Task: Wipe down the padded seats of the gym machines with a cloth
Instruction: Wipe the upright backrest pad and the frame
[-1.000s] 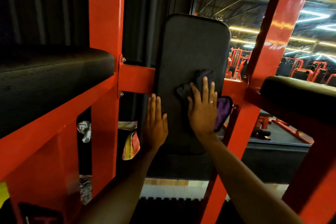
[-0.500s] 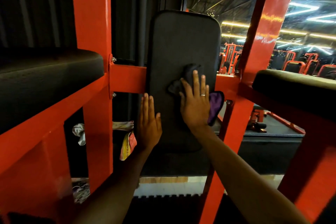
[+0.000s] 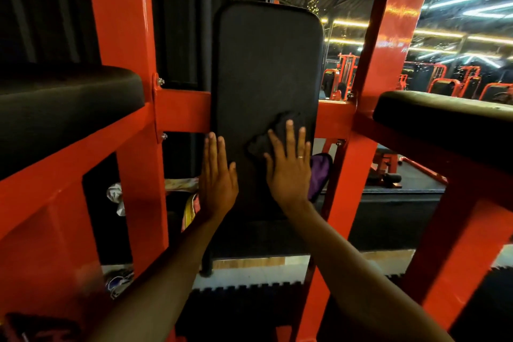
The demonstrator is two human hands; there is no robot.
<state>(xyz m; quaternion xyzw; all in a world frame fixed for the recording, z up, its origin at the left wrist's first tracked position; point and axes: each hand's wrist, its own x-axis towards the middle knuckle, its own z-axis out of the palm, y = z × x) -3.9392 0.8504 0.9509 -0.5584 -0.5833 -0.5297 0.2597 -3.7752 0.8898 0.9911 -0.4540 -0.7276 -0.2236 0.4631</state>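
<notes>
An upright black padded back pad (image 3: 266,64) stands in the middle of the red machine frame (image 3: 180,111). My right hand (image 3: 290,166) lies flat with straight fingers on a dark purple cloth (image 3: 266,139), pressing it against the pad's lower half. A purple edge of the cloth sticks out past the pad's right side, under my palm. My left hand (image 3: 218,175) rests flat with straight fingers on the pad's lower left edge, beside the cloth and apart from it. Black arm pads sit at left (image 3: 66,103) and right (image 3: 444,122).
Red uprights (image 3: 122,22) and a slanted red bar (image 3: 380,44) close in on both sides of the pad. Crumpled rags and wrappers (image 3: 116,197) lie behind the left frame. A mirror (image 3: 458,36) at right reflects other red machines. Black floor mats lie below.
My right hand and the cloth stay on the lower part of the pad with only slight shifts. My left hand keeps its place on the pad's left edge.
</notes>
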